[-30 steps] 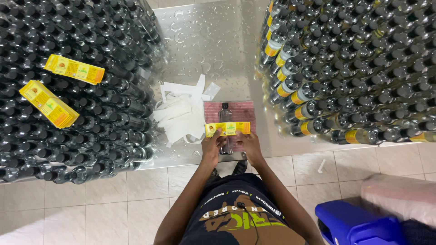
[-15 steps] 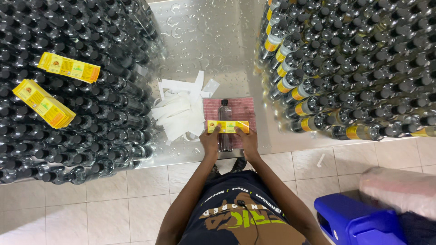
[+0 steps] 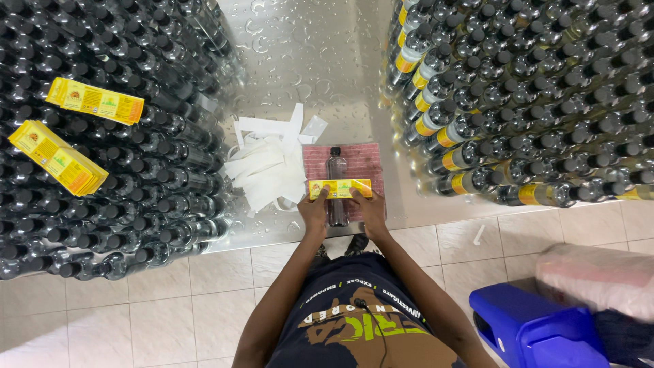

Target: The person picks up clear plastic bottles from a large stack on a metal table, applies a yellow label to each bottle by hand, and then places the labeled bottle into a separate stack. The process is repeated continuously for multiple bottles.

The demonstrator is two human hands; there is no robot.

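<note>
Blue plastic bin [image 3: 531, 327] nearest, on the tiled floor. At the wet steel table's [image 3: 320, 61] edge, left hand [image 3: 315, 212] and right hand [image 3: 371, 208] pinch the ends of a yellow paper label [image 3: 340, 189], fingers closed on it, across a clear black-capped bottle [image 3: 336, 184] lying on a red cloth [image 3: 361, 160]. White backing strips [image 3: 269, 167] just left; black-capped bottle stacks [image 3: 122, 129] beyond.

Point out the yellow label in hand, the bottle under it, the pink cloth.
yellow label [image 3: 340, 189], head view, middle of strip.
bottle [image 3: 336, 165], head view, upper body.
pink cloth [image 3: 364, 162], head view, bare right part.
</note>
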